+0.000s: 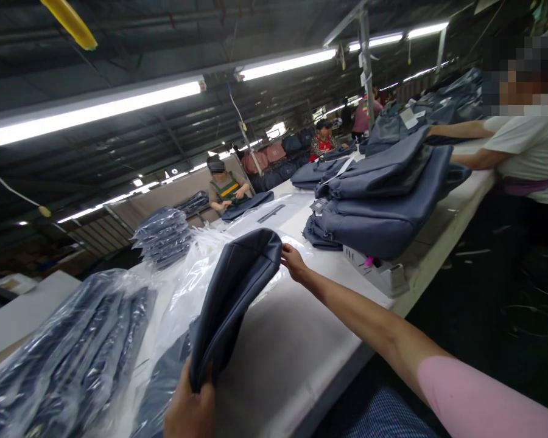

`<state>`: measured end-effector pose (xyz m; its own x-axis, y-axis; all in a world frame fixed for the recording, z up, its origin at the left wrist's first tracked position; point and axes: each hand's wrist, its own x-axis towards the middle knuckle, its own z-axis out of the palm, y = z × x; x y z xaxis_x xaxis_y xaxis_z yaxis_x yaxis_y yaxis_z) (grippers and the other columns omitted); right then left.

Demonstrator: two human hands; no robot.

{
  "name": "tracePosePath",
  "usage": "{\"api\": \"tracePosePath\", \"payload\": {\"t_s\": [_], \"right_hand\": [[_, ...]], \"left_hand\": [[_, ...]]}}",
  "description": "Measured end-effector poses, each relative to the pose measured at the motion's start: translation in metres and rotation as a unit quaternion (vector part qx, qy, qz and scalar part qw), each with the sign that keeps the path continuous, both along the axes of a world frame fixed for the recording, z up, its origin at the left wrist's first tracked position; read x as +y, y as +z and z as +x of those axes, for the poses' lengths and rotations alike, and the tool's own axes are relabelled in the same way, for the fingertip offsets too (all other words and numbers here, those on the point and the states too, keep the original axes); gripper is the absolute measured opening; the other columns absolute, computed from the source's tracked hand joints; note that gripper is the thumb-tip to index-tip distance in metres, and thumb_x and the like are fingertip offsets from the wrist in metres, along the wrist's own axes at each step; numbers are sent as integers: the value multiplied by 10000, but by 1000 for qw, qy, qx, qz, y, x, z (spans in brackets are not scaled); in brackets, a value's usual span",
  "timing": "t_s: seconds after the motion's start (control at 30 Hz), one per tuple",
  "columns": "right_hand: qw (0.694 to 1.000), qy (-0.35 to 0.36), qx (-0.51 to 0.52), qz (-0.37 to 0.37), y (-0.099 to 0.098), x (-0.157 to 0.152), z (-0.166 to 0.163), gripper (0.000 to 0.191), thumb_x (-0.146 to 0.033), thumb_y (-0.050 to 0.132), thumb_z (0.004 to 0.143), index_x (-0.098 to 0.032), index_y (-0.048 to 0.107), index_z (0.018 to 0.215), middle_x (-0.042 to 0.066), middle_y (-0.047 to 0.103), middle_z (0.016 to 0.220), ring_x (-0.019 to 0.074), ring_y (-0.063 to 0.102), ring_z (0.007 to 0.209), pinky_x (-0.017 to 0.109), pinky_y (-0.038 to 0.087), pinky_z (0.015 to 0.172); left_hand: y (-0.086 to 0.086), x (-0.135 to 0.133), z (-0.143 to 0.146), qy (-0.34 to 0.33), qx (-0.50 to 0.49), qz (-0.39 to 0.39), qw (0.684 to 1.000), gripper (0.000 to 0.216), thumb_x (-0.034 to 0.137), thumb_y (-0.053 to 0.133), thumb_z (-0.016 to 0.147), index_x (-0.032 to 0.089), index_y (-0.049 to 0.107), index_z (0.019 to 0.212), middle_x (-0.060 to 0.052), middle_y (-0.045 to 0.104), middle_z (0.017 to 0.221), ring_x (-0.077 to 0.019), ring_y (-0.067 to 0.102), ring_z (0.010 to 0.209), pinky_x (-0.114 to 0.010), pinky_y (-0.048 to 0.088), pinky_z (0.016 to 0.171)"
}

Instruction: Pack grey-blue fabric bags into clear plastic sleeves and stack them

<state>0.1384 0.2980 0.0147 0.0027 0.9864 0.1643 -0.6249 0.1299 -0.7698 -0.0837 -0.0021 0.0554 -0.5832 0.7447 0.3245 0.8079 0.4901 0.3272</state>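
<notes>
A dark navy bag (237, 286) is raised off the white table, tilted, with its near end low and its far end high. My left hand (189, 401) is closed around the near lower end, thumb on the side facing me. At the far upper right edge, my right hand (293, 261) pinches the bag between thumb and fingers. Clear plastic bags (189, 274) lie on the table behind it. Below and left of the bag, a dark piece under clear plastic (164, 383) lies partly hidden.
Plastic-wrapped navy bags (73, 347) lie in a row at left, with another wrapped stack (162, 234) behind. Unwrapped navy bags (374, 213) are piled at right on the white table (292, 359). A co-worker (530, 146) reaches into that pile; another person (231, 188) works across the table.
</notes>
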Motion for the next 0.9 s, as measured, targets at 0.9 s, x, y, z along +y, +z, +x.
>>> {"api": "tracePosePath", "payload": {"t_s": [0.9], "right_hand": [[989, -68, -96, -94, -55, -229, 48, 277, -396, 799, 696, -216, 706, 886, 24, 667, 836, 164, 592, 780, 269, 496, 717]], "left_hand": [[-58, 37, 31, -113, -28, 109, 987, 607, 131, 466, 788, 292, 485, 1373, -44, 605, 1330, -276, 647, 1037, -381, 525, 820]]}}
